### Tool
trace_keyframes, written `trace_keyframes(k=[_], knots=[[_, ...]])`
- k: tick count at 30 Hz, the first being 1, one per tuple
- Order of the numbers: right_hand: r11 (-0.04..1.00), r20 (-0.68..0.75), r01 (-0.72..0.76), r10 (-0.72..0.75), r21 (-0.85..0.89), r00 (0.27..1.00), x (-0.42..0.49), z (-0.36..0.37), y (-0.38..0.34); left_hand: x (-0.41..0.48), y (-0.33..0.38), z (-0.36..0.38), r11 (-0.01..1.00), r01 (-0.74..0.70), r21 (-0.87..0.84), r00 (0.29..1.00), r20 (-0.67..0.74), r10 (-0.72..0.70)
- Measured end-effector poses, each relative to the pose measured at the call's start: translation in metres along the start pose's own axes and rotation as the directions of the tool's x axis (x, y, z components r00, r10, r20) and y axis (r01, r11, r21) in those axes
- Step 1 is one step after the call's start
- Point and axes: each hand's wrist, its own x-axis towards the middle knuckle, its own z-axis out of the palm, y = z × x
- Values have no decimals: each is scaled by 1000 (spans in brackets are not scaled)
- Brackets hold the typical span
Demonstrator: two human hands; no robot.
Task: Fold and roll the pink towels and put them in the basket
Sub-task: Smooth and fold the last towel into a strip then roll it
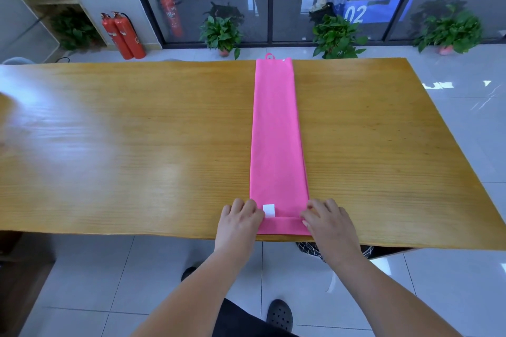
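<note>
Begin the roll tight: keep the first turn of the pink towel (276, 131) square to the near edge of the table (137, 145), both corners level, then roll toward the table's far edge with even pressure to hold the strip straight. Left hand (241, 217) on the left corner of the turned-over end, right hand (327, 220) on the right corner. Fingers (315, 204) curled down, gripping that fold, not spread. Laid as a long narrow strip from the table's near edge to its far edge.
</note>
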Motion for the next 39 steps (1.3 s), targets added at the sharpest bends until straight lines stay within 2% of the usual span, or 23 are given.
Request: trace_keyframes(k=[2, 6, 8, 12, 18, 22, 25, 28, 30, 32, 34, 37, 39], knots=[[994, -21, 105, -105, -14, 994, -6, 2, 3, -4, -4, 2, 997, -74, -4, 997, -15, 74], [995, -58, 100, -98, 27, 994, -29, 6, 3, -21, -13, 6, 986, -148, -73, 989, -35, 146], [995, -21, 83, -82, 64, 996, -35, 8, 1, -31, -15, 4, 983, -154, -105, 988, -40, 151], [976, 48, -45, 35, 215, 998, -32, 8, -2, -35, -6, 5, 972, 7, -236, 1000, -6, -9], [946, 63, -97, 82, 308, 995, -31, 0, 2, -36, 2, 2, 936, 87, -340, 996, 1, -92], [921, 64, -129, 113, 368, 991, -31, 1, -1, -38, 2, -6, 851, 250, -462, 968, 118, -220], [851, 203, -297, 229, 433, 952, -26, -4, -6, -31, 2, -9, 758, 379, -532, 925, 241, -293], [806, 279, -395, 295, 442, 914, -18, -10, -13, -21, 5, -13, 760, 424, -493, 904, 279, -323], [851, 278, -387, 299, 355, 913, -14, -11, -15, -15, 6, -15, 839, 423, -341, 902, 246, -355], [892, 230, -387, 336, 235, 914, -11, -9, -12, -10, 1, -13, 863, 450, -229, 889, 207, -408], [918, 130, -355, 335, 177, 933, -9, -7, -10, -4, -3, -11, 902, 381, -204, 924, 119, -363], [988, 7, -120, 120, 96, 993, -11, -4, -9, -2, -5, -7, 993, 46, -110, 999, 20, -44], [996, -20, -14, 16, 90, 1000, -18, -2, -8, -9, -7, -3, 991, -12, -131, 1000, -10, 10]])
